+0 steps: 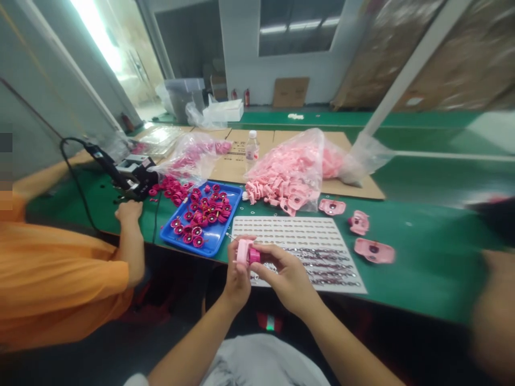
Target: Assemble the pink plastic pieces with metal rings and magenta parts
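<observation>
My left hand (238, 279) is closed around a light pink plastic housing (243, 252), held up above the front edge of the table. Against the housing's right side, my right hand (285, 273) pinches a round magenta plastic part (255, 255); the two pieces touch. Beneath and behind my hands lies a white sheet (293, 228) with rows of small dark metallic pieces. Left of it, a blue tray (219, 244) holds many magenta round parts (201, 214). On the right, several pink housings (375, 250) rest on the green tabletop, each with a dark round centre.
A plastic bag spills pink parts (277, 182) onto flattened cardboard (362, 187). Another bag of magenta parts (193, 155) lies behind the tray, near a bottle (252, 146). At left, a co-worker's orange sleeve (100, 268) and hand (129, 210) are beside a black device (139, 174). Another person's arm (497, 300) is at right.
</observation>
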Demonstrator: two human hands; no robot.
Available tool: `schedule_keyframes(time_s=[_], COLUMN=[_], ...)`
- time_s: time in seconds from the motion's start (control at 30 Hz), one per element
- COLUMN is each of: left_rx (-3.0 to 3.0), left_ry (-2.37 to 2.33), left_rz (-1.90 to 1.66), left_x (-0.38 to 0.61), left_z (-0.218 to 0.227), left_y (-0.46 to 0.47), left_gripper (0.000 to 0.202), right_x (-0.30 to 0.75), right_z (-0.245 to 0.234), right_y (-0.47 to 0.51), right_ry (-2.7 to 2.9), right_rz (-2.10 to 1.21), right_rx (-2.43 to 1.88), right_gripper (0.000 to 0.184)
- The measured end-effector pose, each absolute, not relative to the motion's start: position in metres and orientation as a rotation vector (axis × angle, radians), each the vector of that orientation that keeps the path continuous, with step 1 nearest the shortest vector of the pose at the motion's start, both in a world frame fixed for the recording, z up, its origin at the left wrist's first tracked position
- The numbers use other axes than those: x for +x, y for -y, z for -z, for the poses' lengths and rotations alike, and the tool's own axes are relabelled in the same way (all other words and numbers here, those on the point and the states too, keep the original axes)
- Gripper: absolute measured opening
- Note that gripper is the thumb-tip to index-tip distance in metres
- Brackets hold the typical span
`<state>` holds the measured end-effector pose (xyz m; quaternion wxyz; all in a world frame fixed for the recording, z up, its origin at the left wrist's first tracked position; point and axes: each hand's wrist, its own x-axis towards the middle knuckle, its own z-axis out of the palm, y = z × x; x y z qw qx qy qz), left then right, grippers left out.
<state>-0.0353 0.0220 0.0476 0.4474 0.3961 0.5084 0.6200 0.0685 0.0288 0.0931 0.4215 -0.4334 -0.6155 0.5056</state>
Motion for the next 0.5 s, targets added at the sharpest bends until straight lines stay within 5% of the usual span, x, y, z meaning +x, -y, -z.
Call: schedule_keyframes(time_s=[0.3, 0.4, 0.5], left_rx=[1.006, 0.836, 0.77], left_ry=[-1.08, -1.024, -0.936], left_rz=[-1.493, -1.419, -1.338], left_x=[-0.028, -0.02, -0.006], left_z=[-0.042, -0.044, -0.049], left_y=[-0.022, -0.027, -0.034], left_gripper=[0.04, 0.034, 0.029], right_x=[0.083, 0.089, 0.095], right_z=[-0.083, -0.083, -0.086], right_y=[-0.038, -0.038, -0.029], right_ry=[1.557, 1.656, 1.815], right_rz=[-1.291, -1.088, -0.754], right_rx=[-1.091, -1.148, -1.206], right_gripper=[0.021, 0.021, 0.041])
